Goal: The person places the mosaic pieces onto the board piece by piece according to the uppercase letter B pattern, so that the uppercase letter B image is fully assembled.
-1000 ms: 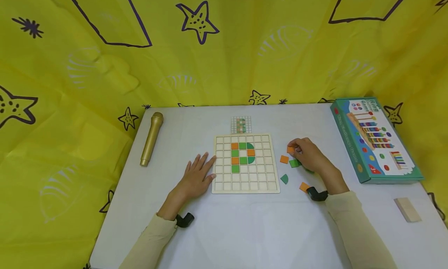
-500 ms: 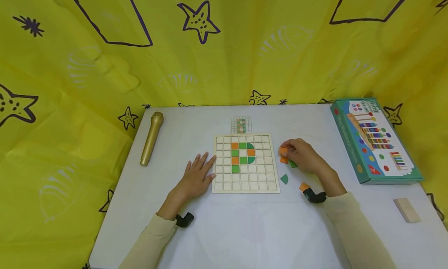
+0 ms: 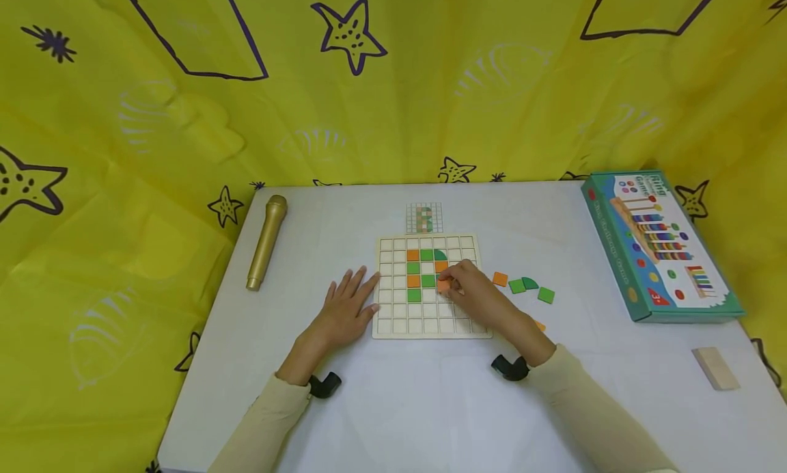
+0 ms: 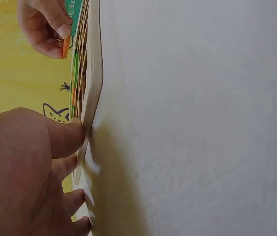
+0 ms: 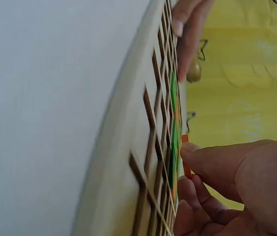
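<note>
A wooden grid board [image 3: 393,328] lies on the white table, with orange and green tiles set in several of its cells. My left hand [image 3: 340,317] rests spread beside the board's left edge, its thumb [image 4: 69,137] at the rim in the left wrist view. Over the board, my right hand [image 3: 482,296] pinches an orange square tile [image 3: 443,287] between thumb and fingers. In the right wrist view that tile [image 5: 186,169] stands just off the grid, close to the green tiles [image 5: 173,147]. The right fingers cover part of the tile pattern.
A small printed pattern card [image 3: 424,218] lies behind the board. Loose tiles, including a green square [image 3: 546,295] and an orange square [image 3: 501,279], lie to the right. A gold microphone [image 3: 267,244] is at left, a game box [image 3: 660,247] and wooden block [image 3: 716,368] at right.
My right hand has carried the orange tile from the loose tiles leftward onto the board's area, uncovering green pieces at the right. The left hand has stayed in place.
</note>
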`<state>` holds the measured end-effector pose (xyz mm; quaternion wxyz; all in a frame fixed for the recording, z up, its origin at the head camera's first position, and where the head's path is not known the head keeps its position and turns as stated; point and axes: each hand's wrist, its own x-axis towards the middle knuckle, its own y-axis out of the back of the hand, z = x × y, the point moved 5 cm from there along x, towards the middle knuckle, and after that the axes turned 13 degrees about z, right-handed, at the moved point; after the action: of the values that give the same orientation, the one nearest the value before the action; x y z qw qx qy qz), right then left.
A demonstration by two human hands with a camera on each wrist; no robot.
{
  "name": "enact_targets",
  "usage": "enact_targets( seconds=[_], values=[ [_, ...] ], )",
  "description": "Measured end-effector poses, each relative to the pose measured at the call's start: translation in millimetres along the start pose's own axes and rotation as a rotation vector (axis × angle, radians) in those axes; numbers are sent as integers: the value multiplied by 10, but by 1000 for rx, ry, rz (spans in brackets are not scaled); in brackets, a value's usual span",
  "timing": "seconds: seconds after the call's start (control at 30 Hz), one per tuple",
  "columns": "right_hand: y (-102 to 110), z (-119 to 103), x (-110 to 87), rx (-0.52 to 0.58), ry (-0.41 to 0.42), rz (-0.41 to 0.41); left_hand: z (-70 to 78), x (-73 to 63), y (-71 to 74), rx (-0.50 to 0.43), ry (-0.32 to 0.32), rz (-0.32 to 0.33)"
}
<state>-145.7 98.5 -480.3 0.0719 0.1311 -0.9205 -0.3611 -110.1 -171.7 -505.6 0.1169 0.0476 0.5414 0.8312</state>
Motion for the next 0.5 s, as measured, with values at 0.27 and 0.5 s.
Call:
enact_targets(
  seconds=[0.27,0.5],
  values=[
    [-200,-112,-28,-33,72,28,-2,-2,-3,-8,0,1],
    [-272,-227,-47,-55,126,33,0,-7,3,-7,-1,7]
  ],
)
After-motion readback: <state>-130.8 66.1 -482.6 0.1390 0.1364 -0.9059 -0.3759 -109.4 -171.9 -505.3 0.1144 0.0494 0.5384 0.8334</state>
